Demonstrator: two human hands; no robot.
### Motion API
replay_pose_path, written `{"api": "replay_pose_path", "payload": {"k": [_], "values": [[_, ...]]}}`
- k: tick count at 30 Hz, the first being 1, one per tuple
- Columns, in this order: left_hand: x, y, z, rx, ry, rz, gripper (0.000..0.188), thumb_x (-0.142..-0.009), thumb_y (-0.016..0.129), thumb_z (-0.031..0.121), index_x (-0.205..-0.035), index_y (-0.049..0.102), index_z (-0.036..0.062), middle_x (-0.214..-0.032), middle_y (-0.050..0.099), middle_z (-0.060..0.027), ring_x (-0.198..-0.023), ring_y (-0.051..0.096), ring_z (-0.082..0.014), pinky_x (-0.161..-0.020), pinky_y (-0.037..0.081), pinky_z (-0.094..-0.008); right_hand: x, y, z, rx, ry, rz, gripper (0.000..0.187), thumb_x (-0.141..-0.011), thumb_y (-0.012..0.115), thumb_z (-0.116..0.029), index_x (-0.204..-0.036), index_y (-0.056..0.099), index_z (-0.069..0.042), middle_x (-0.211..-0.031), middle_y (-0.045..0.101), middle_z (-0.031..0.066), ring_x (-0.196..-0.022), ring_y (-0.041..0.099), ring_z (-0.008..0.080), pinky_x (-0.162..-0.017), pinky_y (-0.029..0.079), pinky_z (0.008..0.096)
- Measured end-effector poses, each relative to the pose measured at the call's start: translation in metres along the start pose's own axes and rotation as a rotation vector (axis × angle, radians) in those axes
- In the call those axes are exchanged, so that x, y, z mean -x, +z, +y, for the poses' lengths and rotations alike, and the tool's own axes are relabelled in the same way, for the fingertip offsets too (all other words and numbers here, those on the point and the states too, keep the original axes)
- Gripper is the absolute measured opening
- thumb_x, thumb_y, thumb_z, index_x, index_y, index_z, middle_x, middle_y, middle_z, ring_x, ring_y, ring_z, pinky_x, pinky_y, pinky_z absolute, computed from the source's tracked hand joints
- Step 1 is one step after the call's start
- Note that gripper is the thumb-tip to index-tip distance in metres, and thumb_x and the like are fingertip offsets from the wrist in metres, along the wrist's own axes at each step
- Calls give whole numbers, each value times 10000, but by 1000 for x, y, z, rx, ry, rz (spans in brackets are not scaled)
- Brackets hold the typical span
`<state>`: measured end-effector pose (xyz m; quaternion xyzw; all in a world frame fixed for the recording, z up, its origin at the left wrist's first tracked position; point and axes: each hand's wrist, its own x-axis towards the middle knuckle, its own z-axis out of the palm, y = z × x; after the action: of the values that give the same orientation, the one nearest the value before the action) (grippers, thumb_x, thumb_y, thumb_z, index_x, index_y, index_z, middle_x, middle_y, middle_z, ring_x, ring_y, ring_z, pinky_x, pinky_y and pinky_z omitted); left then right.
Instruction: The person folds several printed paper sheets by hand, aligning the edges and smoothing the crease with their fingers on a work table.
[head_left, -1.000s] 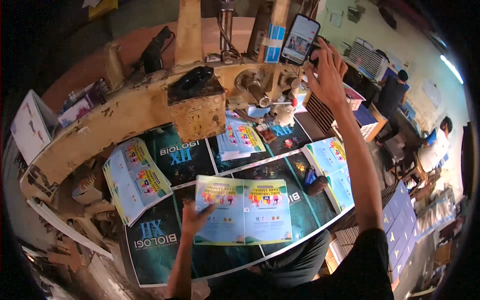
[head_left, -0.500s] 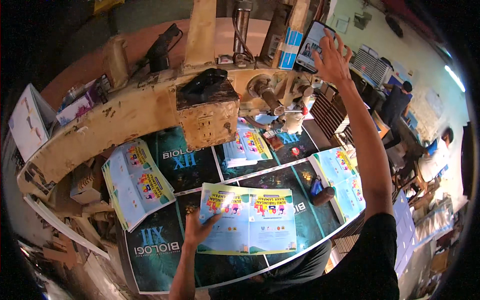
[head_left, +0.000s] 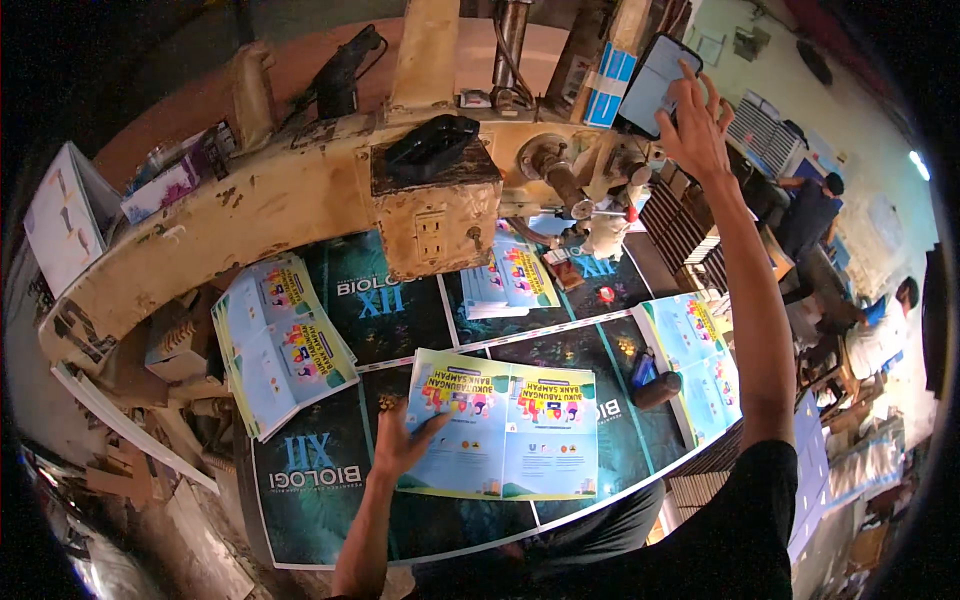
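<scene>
My left hand (head_left: 403,438) lies flat, fingers spread, on the left edge of an open light-blue booklet cover (head_left: 505,425) lying on dark printed sheets (head_left: 330,480) on the work table. My right hand (head_left: 695,125) is raised high at the upper right, its fingers touching the screen of a smartphone (head_left: 655,82) propped on the old cream-coloured machine (head_left: 300,200). Whether the fingers grip the phone or only touch it is unclear.
Stacks of the same light-blue covers lie at left (head_left: 275,340), centre back (head_left: 510,280) and right (head_left: 695,360). A dark cylinder (head_left: 655,390) rests near the right stack. Cardboard scraps (head_left: 130,400) pile at left. Other people (head_left: 880,330) work at far right.
My right hand with the phone has shifted up and right in the picture. My left hand has slid onto the booklet's left edge, and the view has tilted slightly.
</scene>
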<state>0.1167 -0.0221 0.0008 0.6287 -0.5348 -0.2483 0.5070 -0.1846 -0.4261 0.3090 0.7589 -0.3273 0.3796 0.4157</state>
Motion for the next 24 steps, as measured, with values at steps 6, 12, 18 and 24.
{"api": "replay_pose_path", "payload": {"k": [6,12,18,24], "values": [[-2,1,5,-11,-61,-20,283,-801,793,159,-1027,703,14,-931,749,-122,-792,718,-200,-721,563,-370,-2,5,-1,41,7,15,382,-901,565,-362,-1169,481,-103,-1556,337,102,-1415,284,396,-1020,232,681],[-1,5,-3,-31,8,-9,278,-801,792,164,-1020,711,13,-923,750,-123,-783,718,-199,-717,563,-367,-3,-9,4,-76,51,64,366,-882,598,-319,-1159,491,-105,-1536,366,108,-1412,290,399,-1042,235,650],[1,-1,1,-54,-13,-6,298,-811,794,188,-1015,691,-4,-903,743,-154,-784,739,-247,-700,571,-362,26,-37,-35,-223,132,77,394,-848,635,-283,-1173,499,-105,-1524,383,112,-1407,293,390,-1059,241,613],[1,0,2,-59,30,12,293,-815,792,175,-1027,691,1,-915,747,-140,-791,736,-226,-711,569,-354,8,-17,-11,-76,66,-49,373,-898,561,-291,-1204,496,-88,-1563,332,129,-1435,235,431,-1082,213,625]]}}
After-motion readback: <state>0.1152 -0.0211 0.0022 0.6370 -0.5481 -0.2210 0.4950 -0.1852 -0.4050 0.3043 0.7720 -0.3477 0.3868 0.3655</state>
